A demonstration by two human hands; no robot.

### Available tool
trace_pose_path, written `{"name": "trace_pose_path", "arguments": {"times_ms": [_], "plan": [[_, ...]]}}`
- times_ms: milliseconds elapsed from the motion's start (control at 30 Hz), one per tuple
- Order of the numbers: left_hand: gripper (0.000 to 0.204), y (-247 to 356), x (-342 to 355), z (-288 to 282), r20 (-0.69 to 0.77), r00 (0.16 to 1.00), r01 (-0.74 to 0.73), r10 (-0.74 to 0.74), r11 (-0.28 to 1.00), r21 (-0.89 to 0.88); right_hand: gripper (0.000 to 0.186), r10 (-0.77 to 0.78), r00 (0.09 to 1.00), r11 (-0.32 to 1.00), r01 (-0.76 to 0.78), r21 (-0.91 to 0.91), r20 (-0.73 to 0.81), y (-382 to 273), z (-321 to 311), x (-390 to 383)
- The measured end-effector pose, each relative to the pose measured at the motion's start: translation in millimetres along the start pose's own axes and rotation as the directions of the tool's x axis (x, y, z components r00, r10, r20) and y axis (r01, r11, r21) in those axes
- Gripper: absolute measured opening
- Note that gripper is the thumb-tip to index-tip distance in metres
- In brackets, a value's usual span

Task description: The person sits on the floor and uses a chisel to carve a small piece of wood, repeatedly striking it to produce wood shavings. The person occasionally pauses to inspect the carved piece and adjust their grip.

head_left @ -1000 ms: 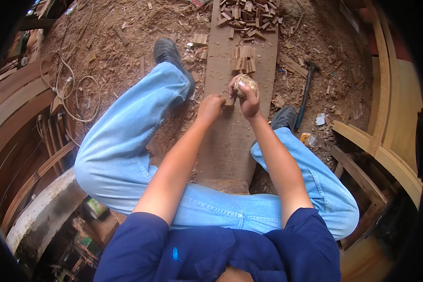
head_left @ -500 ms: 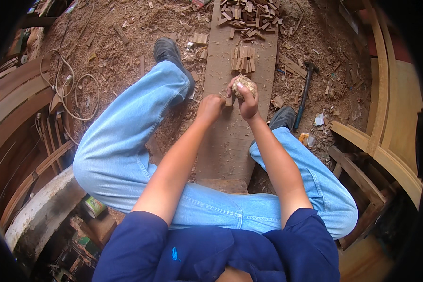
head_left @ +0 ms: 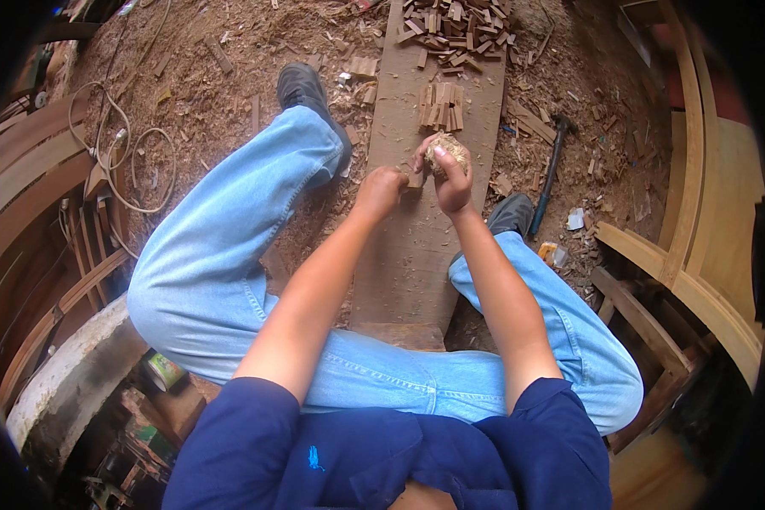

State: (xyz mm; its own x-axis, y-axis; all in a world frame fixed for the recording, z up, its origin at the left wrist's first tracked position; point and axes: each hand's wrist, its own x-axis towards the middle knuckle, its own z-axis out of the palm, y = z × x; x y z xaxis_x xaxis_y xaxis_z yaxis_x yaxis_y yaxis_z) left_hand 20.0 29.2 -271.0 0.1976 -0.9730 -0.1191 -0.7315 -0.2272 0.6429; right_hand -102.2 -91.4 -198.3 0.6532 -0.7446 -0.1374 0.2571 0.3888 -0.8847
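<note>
A: What is shown in the head view, at the centre of the frame?

B: A small wooden piece [head_left: 415,181] is seen just above the frame's centre, over the long board [head_left: 408,263], between the two hands. The fingers of the left hand [head_left: 381,189] are curled closed, and the piece seems to be pinched at their tips; the exact contact is hidden. A pale, fibrous clump [head_left: 448,153] is wrapped by the bent fingers of the right hand [head_left: 452,183].

A: How is this best handled?

B: The piece should be gripped low and near its edge, so that the face is left free. The clump is best kept loosely cupped, pressed lightly and evenly; if it is squeezed too hard, bits could be shed.

A: And the surroundings?

B: Contact with the row of wooden pieces [head_left: 441,108], set just above the right hand, should be avoided, as it could easily be knocked askew. The loose pile [head_left: 455,30] is seen at the top of the frame.
</note>
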Motion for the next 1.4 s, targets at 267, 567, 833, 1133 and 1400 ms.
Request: {"name": "trace_pose_path", "arguments": {"times_ms": [267,567,833,1133,1400], "plan": [[0.008,25,40,2,-0.009,0.99,-0.139,0.138,0.99,-0.029,0.032,-0.069,0.997,0.996,0.07,0.056,-0.019,-43,-25,4],[0.006,-3,43,32,0.121,0.964,-0.234,0.237,0.971,-0.043,0.035,-0.025,0.985,0.988,0.05,0.147,-0.169,-17,-41,-9],[0.007,19,57,19,0.065,0.96,-0.263,0.272,0.957,-0.121,0.034,-0.102,0.985,0.994,0.106,0.018,-0.139,-54,-28,-9],[0.007,-1,51,39,0.14,0.93,-0.336,0.34,0.94,-0.057,0.034,-0.037,0.986,0.997,0.048,0.062,-0.164,-15,-44,-10],[0.006,7,57,30,0.216,0.943,-0.248,0.253,0.967,-0.052,0.035,-0.032,0.991,0.998,0.025,-0.054,-0.128,-29,-31,-8]]}}
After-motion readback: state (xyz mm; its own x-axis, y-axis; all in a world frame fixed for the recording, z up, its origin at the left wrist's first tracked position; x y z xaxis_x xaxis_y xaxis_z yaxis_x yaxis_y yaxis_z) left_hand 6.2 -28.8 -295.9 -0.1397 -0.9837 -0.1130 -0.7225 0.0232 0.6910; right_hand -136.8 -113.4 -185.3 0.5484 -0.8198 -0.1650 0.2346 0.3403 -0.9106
